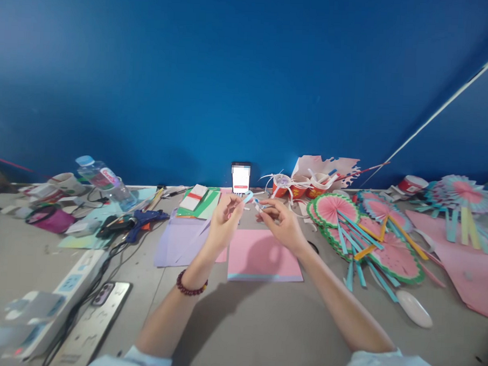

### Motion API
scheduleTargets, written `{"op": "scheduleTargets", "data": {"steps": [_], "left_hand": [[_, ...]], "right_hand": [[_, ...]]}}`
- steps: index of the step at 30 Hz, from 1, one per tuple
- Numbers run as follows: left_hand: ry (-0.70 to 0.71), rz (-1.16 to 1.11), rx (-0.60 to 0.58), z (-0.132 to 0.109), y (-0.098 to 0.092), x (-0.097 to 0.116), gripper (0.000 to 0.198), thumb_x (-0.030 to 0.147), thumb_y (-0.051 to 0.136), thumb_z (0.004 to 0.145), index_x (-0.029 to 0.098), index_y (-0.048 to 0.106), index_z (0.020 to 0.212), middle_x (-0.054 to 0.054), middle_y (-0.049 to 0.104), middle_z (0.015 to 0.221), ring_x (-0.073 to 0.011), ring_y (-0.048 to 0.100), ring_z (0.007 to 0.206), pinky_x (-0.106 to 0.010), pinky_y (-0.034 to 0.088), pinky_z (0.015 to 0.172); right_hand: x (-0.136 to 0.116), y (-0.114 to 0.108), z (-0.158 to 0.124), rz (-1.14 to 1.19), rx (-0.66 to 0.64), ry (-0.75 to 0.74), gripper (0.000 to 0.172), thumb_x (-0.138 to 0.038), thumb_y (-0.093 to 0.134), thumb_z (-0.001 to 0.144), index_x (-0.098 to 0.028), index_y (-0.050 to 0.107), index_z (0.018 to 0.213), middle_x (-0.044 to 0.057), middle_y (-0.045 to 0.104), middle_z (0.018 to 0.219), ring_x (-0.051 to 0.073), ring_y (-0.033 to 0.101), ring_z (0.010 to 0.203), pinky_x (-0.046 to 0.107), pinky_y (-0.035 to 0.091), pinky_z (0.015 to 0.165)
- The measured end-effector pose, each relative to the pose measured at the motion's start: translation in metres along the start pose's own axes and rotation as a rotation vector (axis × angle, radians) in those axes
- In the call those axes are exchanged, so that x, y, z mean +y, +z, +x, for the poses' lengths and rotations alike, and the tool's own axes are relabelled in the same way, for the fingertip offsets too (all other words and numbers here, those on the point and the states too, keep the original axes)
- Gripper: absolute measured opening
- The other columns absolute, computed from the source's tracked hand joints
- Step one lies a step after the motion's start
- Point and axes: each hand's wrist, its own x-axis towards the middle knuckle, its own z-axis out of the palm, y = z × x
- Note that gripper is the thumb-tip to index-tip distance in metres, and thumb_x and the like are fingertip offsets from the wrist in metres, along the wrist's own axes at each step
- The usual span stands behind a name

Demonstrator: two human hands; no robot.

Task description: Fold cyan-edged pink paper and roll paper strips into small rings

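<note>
My left hand (224, 219) pinches a narrow light blue paper strip (249, 196), which bends in a small curve between the two hands. Thumb and fingers of my right hand (281, 222) are closed at the other side, by a small blue-and-white end that is too small to tell apart from the strip. Both hands are raised over a pink paper sheet (260, 256) with a pale blue band along its near edge. Lilac paper sheets (172, 250) lie to the left, beneath and beside my left forearm.
Behind the hands stands a lit phone (241, 178). Paper cups (279, 187) with strips are at the back; watermelon-patterned paper fans (394, 257) lie right, near a white spoon-shaped piece (414, 309). Leftward are a blue glue gun (139, 221), a bottle (106, 179), a power strip (67, 291) and another phone (94, 322).
</note>
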Motion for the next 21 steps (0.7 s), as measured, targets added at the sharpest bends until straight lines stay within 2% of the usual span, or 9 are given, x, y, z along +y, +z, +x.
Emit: {"op": "scheduleTargets", "data": {"steps": [3, 5, 10, 16, 18, 21], "left_hand": [[-0.03, -0.07, -0.016, -0.0011, 0.0014, 0.0036, 0.025, 0.042, 0.06, 0.085, 0.02, 0.051, 0.079, -0.005, 0.067, 0.084, -0.0209, 0.065, 0.091, -0.031, 0.049, 0.078], [-0.053, -0.103, -0.03, -0.0013, 0.0015, 0.0057, 0.025, 0.042, 0.062, 0.084, 0.02, 0.05, 0.078, -0.005, 0.068, 0.085, -0.0217, 0.066, 0.092, -0.032, 0.05, 0.08], [-0.118, -0.163, -0.114, -0.0019, 0.0022, 0.0047, 0.025, 0.04, 0.062, 0.084, 0.019, 0.05, 0.077, -0.004, 0.067, 0.086, -0.0202, 0.068, 0.088, -0.03, 0.051, 0.076], [-0.146, -0.156, -0.158, -0.0041, 0.0043, 0.0042, 0.026, 0.042, 0.064, 0.082, 0.019, 0.053, 0.079, -0.005, 0.066, 0.094, -0.0172, 0.068, 0.08, -0.028, 0.053, 0.071], [-0.127, -0.11, -0.142, -0.0038, 0.0025, 0.0062, 0.024, 0.04, 0.065, 0.081, 0.018, 0.056, 0.079, -0.005, 0.067, 0.089, -0.0159, 0.067, 0.076, -0.027, 0.052, 0.069], [-0.072, 0.033, -0.051, -0.0012, -0.0042, 0.0092, 0.019, 0.035, 0.069, 0.076, 0.018, 0.062, 0.076, -0.002, 0.066, 0.077, -0.0129, 0.063, 0.066, -0.023, 0.049, 0.061]], "right_hand": [[0.0012, -0.0003, 0.0, -0.039, 0.017, 0.017, 0.029, -0.028, 0.057, 0.082, -0.02, 0.058, 0.11, 0.001, 0.068, 0.076, 0.013, 0.065, 0.059, 0.03, 0.056, 0.063], [0.0027, -0.0007, 0.0, -0.078, 0.039, 0.006, 0.031, -0.026, 0.057, 0.08, -0.019, 0.061, 0.11, 0.001, 0.067, 0.074, 0.012, 0.063, 0.059, 0.028, 0.055, 0.061], [0.0034, -0.0006, -0.0001, -0.119, 0.055, 0.007, 0.035, -0.018, 0.053, 0.076, -0.019, 0.067, 0.109, 0.002, 0.067, 0.077, 0.011, 0.061, 0.059, 0.026, 0.053, 0.057], [0.0042, 0.0017, 0.0001, 0.013, 0.019, 0.057, 0.028, -0.018, 0.056, 0.075, -0.02, 0.067, 0.101, 0.0, 0.066, 0.074, 0.011, 0.061, 0.058, 0.026, 0.054, 0.058], [0.0044, 0.0014, 0.0011, 0.057, 0.034, 0.089, 0.023, -0.023, 0.06, 0.075, -0.019, 0.065, 0.096, -0.001, 0.064, 0.071, 0.011, 0.061, 0.056, 0.026, 0.054, 0.057], [0.0031, -0.0008, 0.0028, 0.11, 0.075, 0.14, 0.019, -0.033, 0.065, 0.074, -0.018, 0.063, 0.087, -0.003, 0.061, 0.064, 0.011, 0.06, 0.052, 0.026, 0.053, 0.054]]}}
